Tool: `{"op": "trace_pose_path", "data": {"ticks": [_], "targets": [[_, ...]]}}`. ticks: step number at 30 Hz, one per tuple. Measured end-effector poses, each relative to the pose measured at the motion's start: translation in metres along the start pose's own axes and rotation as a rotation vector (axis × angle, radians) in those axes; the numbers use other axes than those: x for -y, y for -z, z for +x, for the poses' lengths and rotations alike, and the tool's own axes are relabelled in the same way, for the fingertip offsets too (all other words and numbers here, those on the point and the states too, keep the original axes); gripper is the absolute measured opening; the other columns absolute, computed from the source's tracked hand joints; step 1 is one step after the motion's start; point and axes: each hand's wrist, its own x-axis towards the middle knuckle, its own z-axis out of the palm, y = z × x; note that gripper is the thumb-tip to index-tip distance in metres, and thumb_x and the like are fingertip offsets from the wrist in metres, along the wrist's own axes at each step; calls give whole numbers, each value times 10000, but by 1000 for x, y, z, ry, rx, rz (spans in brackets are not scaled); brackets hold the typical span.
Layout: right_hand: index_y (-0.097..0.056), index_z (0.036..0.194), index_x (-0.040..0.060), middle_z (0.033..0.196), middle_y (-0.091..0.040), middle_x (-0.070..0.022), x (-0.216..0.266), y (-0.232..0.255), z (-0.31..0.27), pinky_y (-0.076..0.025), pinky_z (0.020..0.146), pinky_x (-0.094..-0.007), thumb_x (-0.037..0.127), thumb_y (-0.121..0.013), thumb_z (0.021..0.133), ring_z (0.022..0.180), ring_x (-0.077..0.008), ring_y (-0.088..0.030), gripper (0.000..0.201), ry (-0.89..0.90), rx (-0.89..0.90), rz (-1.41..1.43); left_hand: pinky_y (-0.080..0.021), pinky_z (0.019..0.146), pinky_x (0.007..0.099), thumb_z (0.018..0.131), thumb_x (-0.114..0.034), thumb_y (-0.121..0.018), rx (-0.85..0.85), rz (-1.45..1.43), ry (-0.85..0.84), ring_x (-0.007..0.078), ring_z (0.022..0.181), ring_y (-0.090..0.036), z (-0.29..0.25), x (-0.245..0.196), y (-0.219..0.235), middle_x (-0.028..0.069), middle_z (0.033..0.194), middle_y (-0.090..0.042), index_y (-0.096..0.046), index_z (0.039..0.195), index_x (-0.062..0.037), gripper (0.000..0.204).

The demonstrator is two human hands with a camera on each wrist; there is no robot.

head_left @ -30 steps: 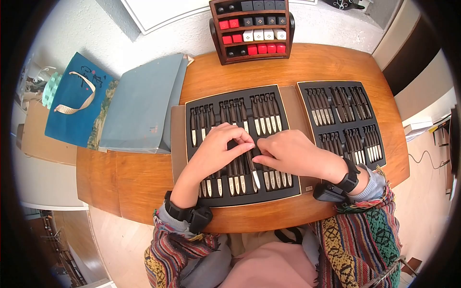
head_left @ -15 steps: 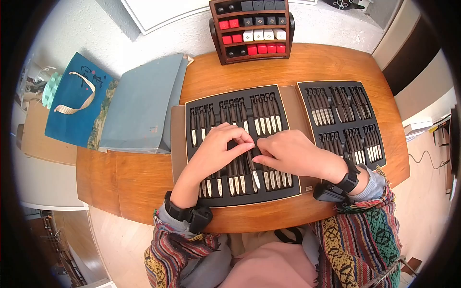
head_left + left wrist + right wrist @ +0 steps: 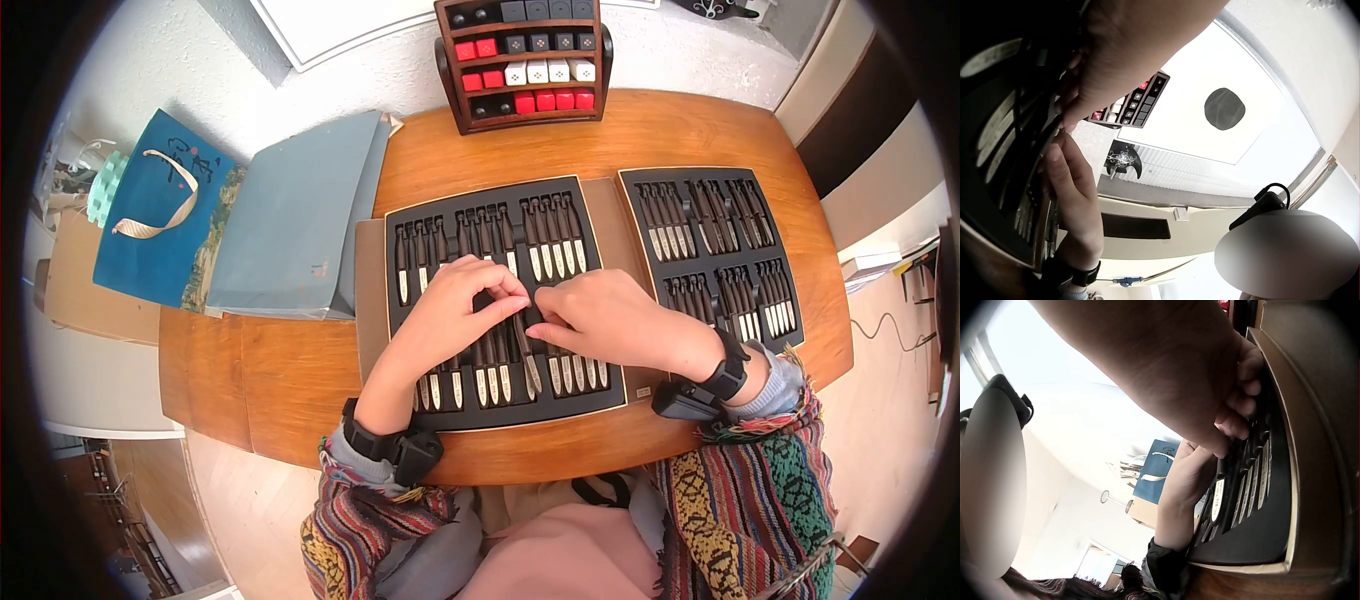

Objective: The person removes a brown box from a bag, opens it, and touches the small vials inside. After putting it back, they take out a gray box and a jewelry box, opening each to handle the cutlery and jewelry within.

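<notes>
A slim dark-handled piece with a pale pointed end, like a small knife, stands tilted out of its row in the left black tray. My left hand pinches its dark upper part between thumb and fingers. From the other side my right hand, fingers curled, grips the same part with the thumb alongside. In the right wrist view the pale end bears small dark marks and projects below my right thumb. Similar pieces lie in rows around it. The fingers hide the top of the handle.
To the right lies a second black tray with more such pieces. A wooden rack of red, black and white blocks stands at the back. A grey-blue folder and blue gift bag are on the left of the wooden table.
The pale end of the piece has turned, from a bright flat face to a narrower, darker one. Both hands stay in nearly the same place.
</notes>
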Motion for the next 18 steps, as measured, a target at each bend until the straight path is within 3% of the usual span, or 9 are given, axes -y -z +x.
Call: {"op": "trace_pose_path", "data": {"ticks": [13,18], "targets": [[-624,828,29,691,-642,-153,0,-1,1,-507,616,-461,351,-612,911,685,-365,-644,333,18,-26,-8,-438,783,329,877,-186,-677,-9,-2,-9,195,791,-561,0,2,-1,37,765,-630,-679,860,-56,131],[-596,825,37,720,-626,-120,0,0,0,-470,619,-446,346,-614,910,716,-337,-631,322,5,-5,2,-429,825,344,797,-223,-755,34,57,-29,212,851,-554,-2,-3,3,26,814,-608,-681,920,-85,199]]}}
